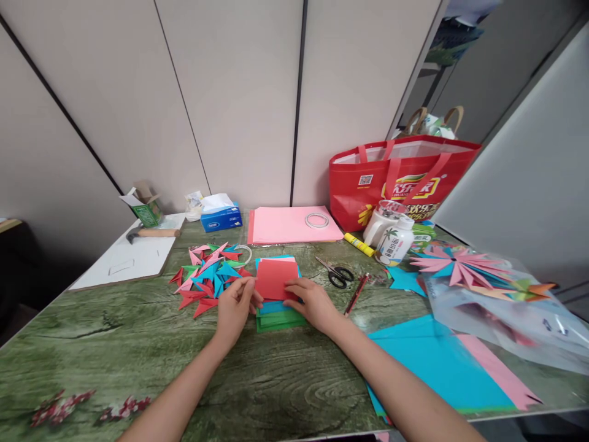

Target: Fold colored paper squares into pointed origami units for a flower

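Note:
A red square sheet of paper (277,277) lies over a stack of blue and green paper (280,320) in the middle of the table. At its left edge, my left hand (235,304) pinches the sheet, thumb and fingers close together. Across from it, my right hand (315,303) grips the lower right edge with bent fingers. Beside my left hand is a heap of folded paper points (209,276) in pink, red, blue and green. Black-handled scissors (339,276) and a dark red pen (356,294) lie just past my right hand.
Pink sheets (285,226) with a tape ring (317,220) lie at the back. A tissue box (221,218) and a hammer (154,232) are left; a glue stick (359,244), white bottle (396,240) and red bag (352,190) stand right. Blue paper (442,362) covers the front right.

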The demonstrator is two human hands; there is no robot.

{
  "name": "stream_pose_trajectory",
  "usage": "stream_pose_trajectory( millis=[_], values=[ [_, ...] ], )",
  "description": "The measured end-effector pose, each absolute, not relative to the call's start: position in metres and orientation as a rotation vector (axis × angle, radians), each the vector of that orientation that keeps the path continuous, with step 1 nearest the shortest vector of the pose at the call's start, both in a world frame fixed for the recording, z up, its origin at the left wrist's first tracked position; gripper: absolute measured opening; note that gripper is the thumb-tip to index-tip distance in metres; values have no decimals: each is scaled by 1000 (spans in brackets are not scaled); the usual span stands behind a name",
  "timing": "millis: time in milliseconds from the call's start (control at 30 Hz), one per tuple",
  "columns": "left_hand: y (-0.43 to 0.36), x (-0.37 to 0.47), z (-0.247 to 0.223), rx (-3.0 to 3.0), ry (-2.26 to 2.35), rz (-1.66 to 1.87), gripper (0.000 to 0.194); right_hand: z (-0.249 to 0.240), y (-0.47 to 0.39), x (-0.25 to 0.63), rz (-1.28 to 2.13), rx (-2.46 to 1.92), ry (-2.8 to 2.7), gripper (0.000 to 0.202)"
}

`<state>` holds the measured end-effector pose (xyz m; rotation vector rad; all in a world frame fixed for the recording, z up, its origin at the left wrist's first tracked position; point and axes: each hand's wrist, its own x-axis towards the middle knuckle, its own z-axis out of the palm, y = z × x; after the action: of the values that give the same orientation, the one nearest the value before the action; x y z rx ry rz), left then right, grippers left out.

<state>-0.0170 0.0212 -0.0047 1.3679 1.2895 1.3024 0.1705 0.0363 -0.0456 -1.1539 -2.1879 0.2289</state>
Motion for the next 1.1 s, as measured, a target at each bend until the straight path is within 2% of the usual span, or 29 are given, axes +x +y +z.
stream_pose_trajectory(
  millis=[333,533,700,800,900,1000,1100],
  values=[
    [20,-17,-7,1369,1235,1332,26,-45,36,168,334,-1084,-2058,14],
    [24,-19,-9,1303,1256,1437,24,-23,26,168,223,-1124,-1518,17],
    [25,-19,-9,1286,1204,1378,42,-17,21,162,581,-1113,-1253,18],
    [22,-18,-8,1289,1134,1277,39,-21,21,158,769,-1030,-1284,22],
    [22,-17,-8,1207,1103,1263,35,-24,21,158,739,-999,-1467,20],
    [23,-18,-7,1098,1073,1276,33,-22,21,161,679,-930,-1666,30],
    [23,-19,-5,1050,1054,1250,33,-18,20,162,751,-871,-1798,29]
  ],
)
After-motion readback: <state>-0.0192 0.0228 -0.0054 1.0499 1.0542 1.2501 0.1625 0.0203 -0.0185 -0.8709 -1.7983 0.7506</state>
